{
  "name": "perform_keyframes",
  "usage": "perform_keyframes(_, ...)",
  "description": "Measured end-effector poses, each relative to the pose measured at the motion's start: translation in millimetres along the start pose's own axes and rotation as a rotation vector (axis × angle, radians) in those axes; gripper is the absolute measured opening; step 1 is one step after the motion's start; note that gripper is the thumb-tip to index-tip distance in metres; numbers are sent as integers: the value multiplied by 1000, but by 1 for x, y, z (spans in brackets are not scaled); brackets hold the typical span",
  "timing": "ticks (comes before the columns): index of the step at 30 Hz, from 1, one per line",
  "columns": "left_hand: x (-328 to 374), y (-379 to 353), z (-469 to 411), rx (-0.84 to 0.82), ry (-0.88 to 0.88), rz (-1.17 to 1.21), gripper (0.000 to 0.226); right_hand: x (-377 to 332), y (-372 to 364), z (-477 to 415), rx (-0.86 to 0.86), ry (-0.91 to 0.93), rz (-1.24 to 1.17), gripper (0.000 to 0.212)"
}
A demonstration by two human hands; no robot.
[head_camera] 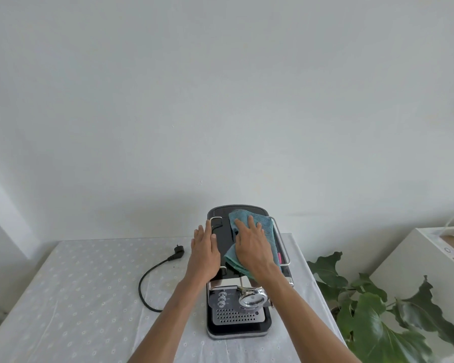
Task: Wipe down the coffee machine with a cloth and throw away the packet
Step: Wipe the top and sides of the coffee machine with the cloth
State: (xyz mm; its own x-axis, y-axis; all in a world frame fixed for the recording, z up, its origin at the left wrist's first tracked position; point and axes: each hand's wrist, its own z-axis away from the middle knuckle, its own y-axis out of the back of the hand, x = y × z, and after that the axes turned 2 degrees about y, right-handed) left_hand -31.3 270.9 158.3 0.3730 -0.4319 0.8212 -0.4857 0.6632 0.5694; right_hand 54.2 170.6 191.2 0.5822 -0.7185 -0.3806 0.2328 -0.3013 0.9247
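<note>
A black and chrome coffee machine (237, 320) stands on the table, front towards me. A teal cloth (266, 226) lies spread over the right half of its top. My right hand (249, 242) presses flat on the cloth with fingers spread. My left hand (204, 247) rests flat against the left edge of the machine's top, fingers straight and together, holding nothing. A small pink strip (279, 257) shows at the cloth's right edge, by the chrome rail; what it is cannot be told. No packet is clearly seen.
The table wears a white dotted tablecloth (76, 297). The machine's black power cord and plug (152, 273) lie loose to the left. A leafy green plant (372, 310) and a white cabinet (430, 260) stand to the right. A plain white wall is behind.
</note>
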Motion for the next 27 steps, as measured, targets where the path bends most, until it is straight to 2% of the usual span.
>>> perform_keyframes(2, -1, 1, -1, -6, -1, -21, 53, 8, 8, 0, 78, 47, -92, 42)
perform_keyframes(4, -1, 1, -1, -20, 1, -49, 53, 17, 24, 3, 136, 66, -286, 41)
perform_keyframes(9, 0, 2, -4, -32, 9, -146, 54, 56, 72, 18, 181, -67, -828, 34)
perform_keyframes(11, -1, 2, -6, -37, 17, -186, 53, 74, 87, 29, 189, -109, -943, 33)
perform_keyframes(15, 0, 1, -8, -34, 23, -247, 54, 114, 112, 57, 359, -1, -791, 37)
perform_keyframes(17, 4, -2, -9, -21, 22, -278, 54, 133, 112, 71, 382, 29, -686, 40)
perform_keyframes(19, 13, -9, -7, 11, -8, -340, 54, 149, 100, 82, 339, 44, -598, 42)
perform_keyframes(23, 22, -26, 1, 181, -118, -534, 57, 165, 55, 97, 167, 104, -504, 44)
perform_keyframes(27, 21, -26, 4, 191, -102, -621, 59, 158, 13, 108, 31, 190, -505, 57)
